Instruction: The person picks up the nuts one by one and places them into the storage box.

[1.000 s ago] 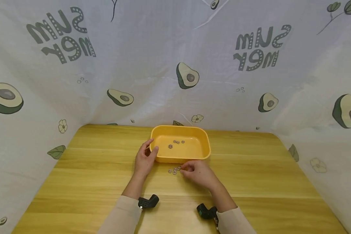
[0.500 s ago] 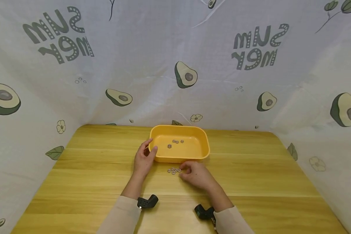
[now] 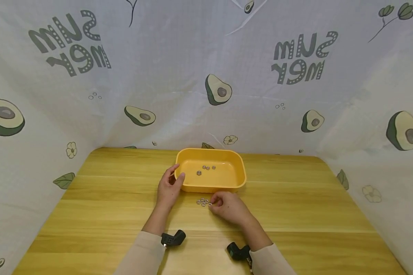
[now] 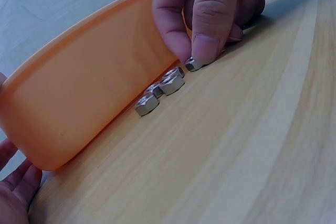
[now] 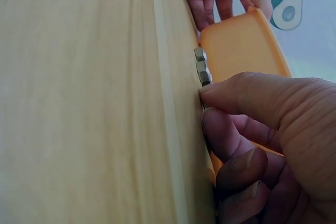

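Note:
A yellow plastic tray (image 3: 215, 188) stands at the back of the table. My left hand (image 3: 168, 190) holds its left end, thumb at the front rim and fingers along the side. Just in front of the tray, several small metal hex nuts (image 3: 203, 204) lie in a tight cluster. Thumb and index finger of my right hand (image 3: 231, 208) pinch one hex nut (image 4: 193, 65) at the cluster's right side, low over the table. My other right fingers are curled under and partly hide the tray in the right wrist view.
Several more nuts (image 3: 199, 173) lie inside the tray on its floor. A wood-grain table (image 3: 124, 214) carries everything. Behind it hangs a white cloth (image 3: 179, 57) with avocado prints, close to the tray's back edge.
My right hand has moved slightly left and toward me, and the nut at its fingertips has come nearer to me, away from the tray. The left hand keeps its place on the tray.

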Motion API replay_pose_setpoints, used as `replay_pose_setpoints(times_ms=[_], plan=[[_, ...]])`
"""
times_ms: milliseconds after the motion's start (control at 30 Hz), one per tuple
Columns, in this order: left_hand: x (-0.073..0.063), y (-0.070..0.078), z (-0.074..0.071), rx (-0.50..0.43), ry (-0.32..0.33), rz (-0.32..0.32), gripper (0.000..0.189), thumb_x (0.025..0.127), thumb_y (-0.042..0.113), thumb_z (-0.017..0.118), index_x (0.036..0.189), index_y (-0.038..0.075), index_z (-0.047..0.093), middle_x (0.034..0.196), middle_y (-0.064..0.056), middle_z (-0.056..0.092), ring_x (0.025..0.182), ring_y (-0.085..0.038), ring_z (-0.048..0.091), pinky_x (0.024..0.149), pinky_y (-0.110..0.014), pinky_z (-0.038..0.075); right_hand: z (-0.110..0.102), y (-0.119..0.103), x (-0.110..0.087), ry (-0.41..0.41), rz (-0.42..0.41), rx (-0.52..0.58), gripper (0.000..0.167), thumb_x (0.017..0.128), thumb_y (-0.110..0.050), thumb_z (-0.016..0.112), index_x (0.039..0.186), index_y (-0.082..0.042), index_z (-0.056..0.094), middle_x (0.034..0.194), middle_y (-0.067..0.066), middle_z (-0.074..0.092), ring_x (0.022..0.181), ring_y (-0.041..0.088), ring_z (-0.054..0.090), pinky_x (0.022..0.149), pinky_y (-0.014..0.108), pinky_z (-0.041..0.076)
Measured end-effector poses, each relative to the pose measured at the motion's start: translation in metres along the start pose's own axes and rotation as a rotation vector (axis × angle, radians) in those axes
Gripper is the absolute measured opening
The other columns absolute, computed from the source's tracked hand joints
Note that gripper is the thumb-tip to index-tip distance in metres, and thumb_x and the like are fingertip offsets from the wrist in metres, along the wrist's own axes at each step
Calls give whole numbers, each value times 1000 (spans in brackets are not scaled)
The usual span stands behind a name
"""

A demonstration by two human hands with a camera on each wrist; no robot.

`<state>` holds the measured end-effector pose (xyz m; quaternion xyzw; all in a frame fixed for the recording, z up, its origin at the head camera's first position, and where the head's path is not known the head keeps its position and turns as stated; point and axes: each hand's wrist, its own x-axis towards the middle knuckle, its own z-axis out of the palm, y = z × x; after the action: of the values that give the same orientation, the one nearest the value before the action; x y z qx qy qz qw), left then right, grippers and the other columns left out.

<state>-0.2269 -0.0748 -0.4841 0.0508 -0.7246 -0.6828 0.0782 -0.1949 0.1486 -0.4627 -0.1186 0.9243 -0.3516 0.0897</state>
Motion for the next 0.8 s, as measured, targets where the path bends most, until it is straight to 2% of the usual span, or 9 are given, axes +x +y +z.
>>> replay_pose_setpoints(times_ms=[467, 800], plan=[[0, -1, 0, -5, 8, -7, 48, 99, 26, 67, 145, 15, 57, 151, -13, 53, 133, -34, 57, 108, -48, 49, -1, -5, -1, -15, -20, -13, 9, 85, -17, 77, 83, -16, 68, 69, -6, 60, 62, 10, 54, 57, 23, 43], [1, -1, 0, -1, 7, -7, 47, 99, 27, 68, 144, 16, 57, 150, -12, 55, 130, -31, 59, 99, -32, 54, -9, -19, -6, -7, 3, 27, 9, 87, -18, 78, 85, -16, 69, 70, -5, 60, 61, 10, 53, 55, 23, 43]])
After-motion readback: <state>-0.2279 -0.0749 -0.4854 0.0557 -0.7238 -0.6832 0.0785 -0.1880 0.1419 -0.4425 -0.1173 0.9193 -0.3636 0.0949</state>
